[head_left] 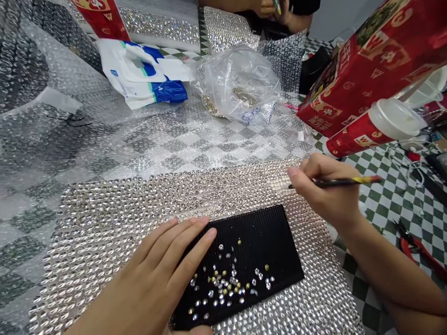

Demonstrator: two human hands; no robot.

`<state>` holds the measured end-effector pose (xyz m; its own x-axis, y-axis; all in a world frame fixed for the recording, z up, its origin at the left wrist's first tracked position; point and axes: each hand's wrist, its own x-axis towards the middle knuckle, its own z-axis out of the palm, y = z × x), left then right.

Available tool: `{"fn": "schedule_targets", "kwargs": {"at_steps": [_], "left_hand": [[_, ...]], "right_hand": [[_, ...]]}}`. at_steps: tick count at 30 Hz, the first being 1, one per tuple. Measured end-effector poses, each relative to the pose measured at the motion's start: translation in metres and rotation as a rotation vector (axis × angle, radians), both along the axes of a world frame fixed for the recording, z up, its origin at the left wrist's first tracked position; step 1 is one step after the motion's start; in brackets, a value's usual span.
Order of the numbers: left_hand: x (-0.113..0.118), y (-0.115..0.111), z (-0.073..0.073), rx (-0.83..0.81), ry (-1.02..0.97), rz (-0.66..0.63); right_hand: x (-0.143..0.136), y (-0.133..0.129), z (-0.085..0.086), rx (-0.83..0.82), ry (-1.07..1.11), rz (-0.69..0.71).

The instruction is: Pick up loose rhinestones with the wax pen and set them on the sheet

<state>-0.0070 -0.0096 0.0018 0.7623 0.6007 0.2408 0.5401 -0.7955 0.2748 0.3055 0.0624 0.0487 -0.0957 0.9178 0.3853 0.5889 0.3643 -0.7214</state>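
My left hand lies open over the left edge of a black ridged tray, its fingers stretched out. Loose rhinestones, clear and gold-backed, are scattered on the tray's lower part. Beneath the tray spreads a sheet set with rows of shiny stones. My right hand is closed around a thin dark pencil-like stick with a yellow and red end. Its dark tip is at the sheet's upper right, by a pale strip without stones. Whether the tip touches the sheet I cannot tell.
Behind the sheet are bubble wrap, a wet wipes pack and a clear plastic bag. To the right stand a red paper bag and a red cup; red-handled pliers lie nearer. Across the table another person's hands show.
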Motion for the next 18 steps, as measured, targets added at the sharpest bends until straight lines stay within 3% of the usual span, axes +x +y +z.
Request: {"fn": "schedule_targets", "kwargs": {"at_steps": [2,4,8,10,14,18], "left_hand": [[0.001,-0.001,0.003,0.002,0.004,0.003],[0.003,-0.001,0.006,0.013,0.021,-0.008],[0.004,-0.001,0.005,0.012,0.024,-0.004],[0.004,-0.001,0.004,-0.003,0.012,0.011],[0.003,-0.001,0.004,0.009,0.009,0.007],[0.003,-0.001,0.005,0.020,0.018,0.002]], "right_hand": [[-0.009,-0.016,0.006,-0.027,0.111,0.125],[-0.020,-0.031,0.008,-0.115,0.167,0.337],[-0.034,-0.050,-0.002,-0.284,0.144,0.652],[-0.036,-0.052,-0.010,-0.306,0.117,0.703],[-0.036,-0.051,-0.018,-0.198,0.072,0.755],[-0.032,-0.046,-0.012,-0.255,0.212,0.667]]}}
